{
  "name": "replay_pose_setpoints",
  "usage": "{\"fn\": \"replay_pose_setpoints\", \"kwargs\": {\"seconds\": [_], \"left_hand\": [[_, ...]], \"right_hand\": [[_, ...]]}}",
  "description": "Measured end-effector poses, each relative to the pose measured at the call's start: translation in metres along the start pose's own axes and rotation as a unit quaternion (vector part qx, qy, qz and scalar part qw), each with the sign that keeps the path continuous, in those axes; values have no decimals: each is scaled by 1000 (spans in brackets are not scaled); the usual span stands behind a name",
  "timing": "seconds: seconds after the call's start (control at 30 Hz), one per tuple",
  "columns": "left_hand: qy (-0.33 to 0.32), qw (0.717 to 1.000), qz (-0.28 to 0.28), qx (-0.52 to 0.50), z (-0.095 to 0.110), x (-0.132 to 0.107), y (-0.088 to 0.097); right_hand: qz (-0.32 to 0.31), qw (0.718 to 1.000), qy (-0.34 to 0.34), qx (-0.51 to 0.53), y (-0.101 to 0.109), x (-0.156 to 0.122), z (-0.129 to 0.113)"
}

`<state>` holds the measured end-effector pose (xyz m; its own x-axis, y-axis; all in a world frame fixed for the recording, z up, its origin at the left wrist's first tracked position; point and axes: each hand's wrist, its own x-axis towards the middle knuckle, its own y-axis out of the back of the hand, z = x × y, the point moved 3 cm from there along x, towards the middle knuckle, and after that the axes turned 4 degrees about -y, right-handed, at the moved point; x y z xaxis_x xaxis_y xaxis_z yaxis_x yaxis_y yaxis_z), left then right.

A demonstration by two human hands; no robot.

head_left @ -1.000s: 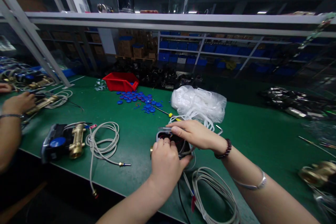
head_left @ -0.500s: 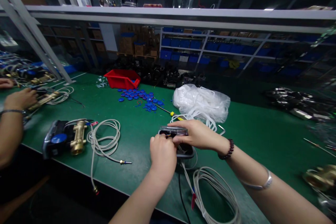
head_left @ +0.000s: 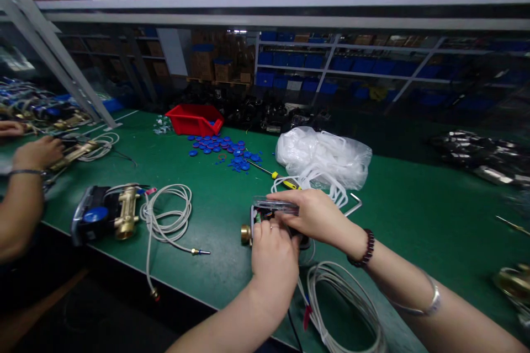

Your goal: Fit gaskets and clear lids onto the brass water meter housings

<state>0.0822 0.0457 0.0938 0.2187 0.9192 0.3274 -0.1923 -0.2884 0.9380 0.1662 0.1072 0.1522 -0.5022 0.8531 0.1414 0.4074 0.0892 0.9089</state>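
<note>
In front of me a black meter housing (head_left: 253,214) lies open, a brass pipe fitting (head_left: 245,235) showing at its left side. My right hand (head_left: 321,214) grips its clear cover (head_left: 265,203) from the right, thumb below and fingers on top. My left hand (head_left: 274,256) reaches into the housing with curled fingers pressed together; what they hold is hidden. A bit of green, perhaps a circuit board, shows by the left fingertips. Below the housing, a coiled grey cable (head_left: 351,298) with a red tag lies on the bench.
Another meter (head_left: 96,214) with a brass body and coiled cable (head_left: 168,215) stands left. Behind are a red bin (head_left: 194,120), several blue caps (head_left: 211,145), a yellow screwdriver (head_left: 285,181), a hex key (head_left: 354,204) and a plastic bag (head_left: 323,154). A co-worker's hands (head_left: 37,153) work far left.
My left hand has shifted right and down across the housing, uncovering the brass fitting and its left interior. My right hand keeps its grip on the cover. The view has tilted slightly.
</note>
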Motion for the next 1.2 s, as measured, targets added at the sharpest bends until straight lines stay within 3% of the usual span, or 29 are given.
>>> {"fn": "replay_pose_setpoints", "kwargs": {"seconds": [0.1, 0.27, 0.4, 0.53, 0.7, 0.83, 0.93, 1.0, 1.1, 1.2], "left_hand": [[-3, 1000, -9, -25, -3, 1, 5], [16, 999, -6, -27, -28, -12, 21], [22, 998, -33, -46, -40, -8, 23], [10, 988, -57, -142, -57, 2, 24], [61, 971, 40, -226, -84, 7, 30], [57, 965, 50, -250, -83, 14, 23], [100, 965, 68, -234, -78, 18, 20], [157, 944, 81, -277, -77, 19, 17], [234, 883, 76, -399, -81, 19, 6], [262, 837, 53, -478, -85, 21, -9]], "right_hand": [[11, 1000, 11, -10, -4, -1, 3], [22, 999, 44, -18, -8, -2, 7], [33, 998, 57, -21, -11, -4, 9], [44, 997, 66, -21, -14, -6, 11], [54, 996, 73, -17, -15, -7, 10], [59, 995, 77, -12, -13, -8, 9], [65, 995, 81, -10, -14, -7, 8], [71, 994, 82, -9, -15, -8, 7], [81, 993, 84, -8, -17, -10, 7], [95, 991, 97, -6, -18, -13, 6]]}}
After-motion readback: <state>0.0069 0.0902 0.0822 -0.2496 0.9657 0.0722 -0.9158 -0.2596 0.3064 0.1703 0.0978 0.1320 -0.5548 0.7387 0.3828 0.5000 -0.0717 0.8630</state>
